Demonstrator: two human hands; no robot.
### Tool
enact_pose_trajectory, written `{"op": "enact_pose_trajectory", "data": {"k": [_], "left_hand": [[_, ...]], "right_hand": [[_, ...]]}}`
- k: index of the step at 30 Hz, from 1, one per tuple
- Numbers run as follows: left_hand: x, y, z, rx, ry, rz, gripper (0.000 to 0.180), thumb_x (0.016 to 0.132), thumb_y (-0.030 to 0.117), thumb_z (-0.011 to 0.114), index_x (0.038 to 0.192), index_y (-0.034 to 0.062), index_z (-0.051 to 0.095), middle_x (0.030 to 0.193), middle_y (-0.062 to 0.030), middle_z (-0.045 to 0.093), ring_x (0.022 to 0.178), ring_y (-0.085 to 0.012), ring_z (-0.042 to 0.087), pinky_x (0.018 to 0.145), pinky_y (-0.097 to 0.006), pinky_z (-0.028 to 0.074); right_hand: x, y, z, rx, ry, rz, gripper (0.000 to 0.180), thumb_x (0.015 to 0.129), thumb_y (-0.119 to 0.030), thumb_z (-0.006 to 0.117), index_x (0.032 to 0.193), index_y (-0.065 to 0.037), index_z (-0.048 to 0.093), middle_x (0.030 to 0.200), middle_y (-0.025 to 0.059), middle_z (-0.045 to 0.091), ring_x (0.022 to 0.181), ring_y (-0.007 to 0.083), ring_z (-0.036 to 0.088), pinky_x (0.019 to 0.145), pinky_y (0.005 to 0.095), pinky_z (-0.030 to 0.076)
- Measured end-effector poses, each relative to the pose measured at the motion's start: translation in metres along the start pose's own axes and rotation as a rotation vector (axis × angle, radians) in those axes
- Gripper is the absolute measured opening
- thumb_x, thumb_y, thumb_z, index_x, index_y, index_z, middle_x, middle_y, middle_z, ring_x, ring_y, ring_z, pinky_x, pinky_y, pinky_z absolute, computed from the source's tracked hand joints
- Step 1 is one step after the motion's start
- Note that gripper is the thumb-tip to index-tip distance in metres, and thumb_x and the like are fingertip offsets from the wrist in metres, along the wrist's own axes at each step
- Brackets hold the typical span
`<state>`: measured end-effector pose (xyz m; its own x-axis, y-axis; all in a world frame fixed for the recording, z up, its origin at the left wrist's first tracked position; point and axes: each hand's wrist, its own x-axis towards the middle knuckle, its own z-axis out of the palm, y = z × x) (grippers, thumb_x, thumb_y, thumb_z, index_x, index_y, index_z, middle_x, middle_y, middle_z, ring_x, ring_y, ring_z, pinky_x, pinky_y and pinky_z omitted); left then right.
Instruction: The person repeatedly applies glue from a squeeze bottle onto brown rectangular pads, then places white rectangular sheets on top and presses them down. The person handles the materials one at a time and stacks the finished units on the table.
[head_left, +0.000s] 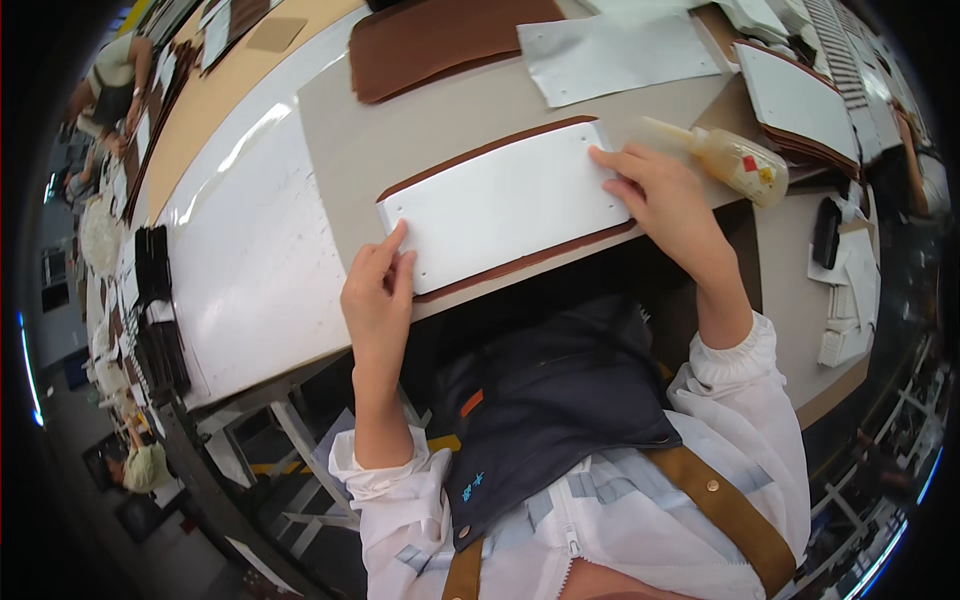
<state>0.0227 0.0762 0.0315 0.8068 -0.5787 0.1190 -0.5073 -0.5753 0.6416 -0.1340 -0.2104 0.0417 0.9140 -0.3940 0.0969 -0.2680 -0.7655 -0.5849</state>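
Note:
A white rectangular panel (510, 205) with small holes near its corners lies over a brown leather-like piece (540, 262), whose brown edges show along both long sides. My left hand (376, 283) grips the panel's left end, index finger on top near the upper corner and thumb lower down. At the right end, my right hand (665, 195) holds the panel between index finger and thumb, its other fingers curled. Just beyond that hand, a yellowish squeeze bottle (740, 165) with a long pale nozzle lies on its side.
Brown sheets (440, 45) and a white sheet (615, 58) lie at the far side of the table. Stacked white and brown panels (800, 105) stand at right, above a black object (826, 232). Black stacked pieces (160, 310) line the left edge. Other people work at far left and right.

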Motion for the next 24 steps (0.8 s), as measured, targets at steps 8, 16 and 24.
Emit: {"op": "enact_pose_trajectory", "data": {"k": [8,16,24], "left_hand": [[0.0,0.0,0.0,0.149,0.016,0.07,0.03,0.091,0.01,0.069,0.121,0.0104,0.07,0.078,-0.006,0.058,0.062,-0.0215,0.057,0.059,-0.034,0.048],[-0.004,-0.004,0.004,0.349,0.085,0.158,0.036,0.09,0.013,0.071,0.126,0.0159,0.07,0.084,-0.0057,0.053,0.078,-0.0209,0.05,0.071,-0.034,0.046],[-0.004,-0.007,-0.002,0.347,0.141,0.229,0.041,0.086,0.011,0.073,0.127,0.0141,0.067,0.105,-0.0101,0.054,0.1,-0.0298,0.05,0.092,-0.041,0.042]], "right_hand": [[-0.006,0.002,0.009,0.011,0.086,-0.048,0.035,0.088,-0.004,0.069,0.123,-0.008,0.069,0.086,0.0108,0.053,0.082,0.0267,0.054,0.076,0.0373,0.046],[-0.008,0.004,0.011,-0.055,0.081,-0.091,0.04,0.09,-0.001,0.064,0.129,-0.009,0.066,0.087,0.0087,0.048,0.083,0.0226,0.049,0.077,0.0323,0.043],[-0.014,0.007,0.016,-0.199,0.223,-0.21,0.042,0.085,-0.004,0.069,0.126,-0.012,0.067,0.103,0.0105,0.056,0.098,0.0289,0.054,0.088,0.0417,0.043]]}}
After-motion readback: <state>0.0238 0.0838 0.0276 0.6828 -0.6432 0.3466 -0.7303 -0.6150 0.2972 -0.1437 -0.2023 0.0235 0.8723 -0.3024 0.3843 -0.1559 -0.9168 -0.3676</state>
